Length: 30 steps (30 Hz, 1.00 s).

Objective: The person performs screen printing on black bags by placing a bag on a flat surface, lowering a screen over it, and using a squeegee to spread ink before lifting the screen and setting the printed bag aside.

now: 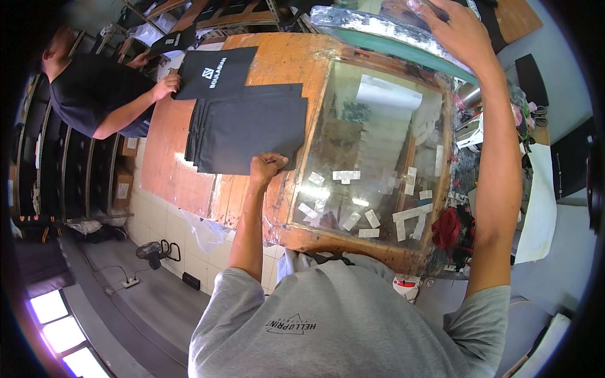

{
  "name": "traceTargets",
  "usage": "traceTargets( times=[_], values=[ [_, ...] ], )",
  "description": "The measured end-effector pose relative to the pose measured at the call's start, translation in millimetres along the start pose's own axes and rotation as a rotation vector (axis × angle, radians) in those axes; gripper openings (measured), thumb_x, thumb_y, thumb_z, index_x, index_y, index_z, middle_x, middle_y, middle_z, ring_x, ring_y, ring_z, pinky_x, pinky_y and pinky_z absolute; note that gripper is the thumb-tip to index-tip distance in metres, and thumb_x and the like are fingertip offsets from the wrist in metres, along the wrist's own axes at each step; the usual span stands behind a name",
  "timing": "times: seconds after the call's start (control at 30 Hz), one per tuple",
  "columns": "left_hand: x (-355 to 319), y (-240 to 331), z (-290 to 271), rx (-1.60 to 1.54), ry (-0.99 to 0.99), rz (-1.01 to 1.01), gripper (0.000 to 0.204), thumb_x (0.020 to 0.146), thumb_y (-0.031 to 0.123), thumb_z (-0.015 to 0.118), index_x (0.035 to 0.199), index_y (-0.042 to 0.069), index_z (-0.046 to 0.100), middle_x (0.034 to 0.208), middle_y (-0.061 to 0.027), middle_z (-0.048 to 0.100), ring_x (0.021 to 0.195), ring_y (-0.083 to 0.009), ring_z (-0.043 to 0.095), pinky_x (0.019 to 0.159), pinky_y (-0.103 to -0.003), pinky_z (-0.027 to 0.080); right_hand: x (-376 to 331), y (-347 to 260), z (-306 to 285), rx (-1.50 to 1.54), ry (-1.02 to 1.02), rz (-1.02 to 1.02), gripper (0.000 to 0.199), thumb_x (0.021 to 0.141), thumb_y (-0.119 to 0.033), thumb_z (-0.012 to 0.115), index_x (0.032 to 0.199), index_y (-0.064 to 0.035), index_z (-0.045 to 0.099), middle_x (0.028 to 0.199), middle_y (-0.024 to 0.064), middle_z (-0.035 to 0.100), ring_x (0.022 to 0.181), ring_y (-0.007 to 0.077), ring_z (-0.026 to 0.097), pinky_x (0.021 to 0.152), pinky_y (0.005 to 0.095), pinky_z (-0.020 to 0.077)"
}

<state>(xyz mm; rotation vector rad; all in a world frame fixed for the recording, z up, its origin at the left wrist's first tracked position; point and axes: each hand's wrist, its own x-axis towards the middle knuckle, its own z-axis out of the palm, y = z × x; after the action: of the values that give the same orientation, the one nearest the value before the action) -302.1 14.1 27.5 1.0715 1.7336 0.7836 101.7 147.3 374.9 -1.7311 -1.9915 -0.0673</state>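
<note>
My left hand [267, 165] is closed on the near edge of a stack of black fabric pieces [249, 126] lying on the orange wooden table [170, 157]. My right hand [452, 30] reaches far forward and grips the silver-taped edge of a green-rimmed screen frame [378, 28], which is tilted up behind a glass panel [372, 145] set in a wooden surround. Bits of white tape dot the glass. At the far left a co-worker's hand [167, 85] rests on another black fabric piece [217, 72] with a white print.
Right of the glass are a red rag [447, 228], cluttered tools and a white sheet [539, 201]. Metal shelving [63, 170] with cardboard boxes stands at the left. A small fan [150, 253] and a power strip [130, 283] sit on the tiled floor below.
</note>
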Motion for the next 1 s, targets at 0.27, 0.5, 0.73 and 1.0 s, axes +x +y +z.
traceTargets(
  times=[0.27,0.5,0.73,1.0],
  values=[
    [10,8,-13,-0.038,-0.107,-0.082,0.016,0.081,0.013,0.087,0.087,-0.001,0.08,0.094,-0.0108,0.074,0.09,-0.0201,0.068,0.084,-0.034,0.052,-4,-8,-6,0.02,0.031,-0.024,0.041,0.094,-0.042,0.064,0.092,-0.0016,0.07,0.087,0.0241,0.07,0.087,0.0447,0.068,0.077,0.0516,0.0505],
    [3,30,-3,0.098,-0.065,0.076,0.017,0.082,0.019,0.084,0.094,0.007,0.082,0.133,-0.0178,0.066,0.136,-0.0334,0.05,0.116,-0.054,0.029,6,0,-6,0.064,-0.007,-0.03,0.037,0.094,-0.038,0.064,0.092,-0.0013,0.07,0.087,0.0235,0.071,0.087,0.0438,0.069,0.077,0.0514,0.0513],
    [-12,43,151,0.845,-0.039,0.481,0.057,0.1,0.038,0.057,0.153,0.02,0.048,0.169,-0.0183,0.024,0.157,-0.0456,0.009,0.114,-0.08,0.0,6,-5,-17,0.107,-0.083,0.012,0.039,0.095,-0.041,0.062,0.101,-0.0034,0.073,0.098,0.0235,0.073,0.097,0.0427,0.07,0.087,0.0517,0.0532],
    [-31,73,283,0.965,-0.175,0.936,0.058,0.107,0.04,0.044,0.16,0.017,0.039,0.169,-0.0182,0.022,0.156,-0.0487,0.01,0.114,-0.081,0.007,15,22,-17,0.148,-0.202,-0.05,0.043,0.099,-0.035,0.056,0.107,0.0033,0.074,0.106,0.0257,0.074,0.099,0.038,0.073,0.09,0.0491,0.0569]
  ],
)
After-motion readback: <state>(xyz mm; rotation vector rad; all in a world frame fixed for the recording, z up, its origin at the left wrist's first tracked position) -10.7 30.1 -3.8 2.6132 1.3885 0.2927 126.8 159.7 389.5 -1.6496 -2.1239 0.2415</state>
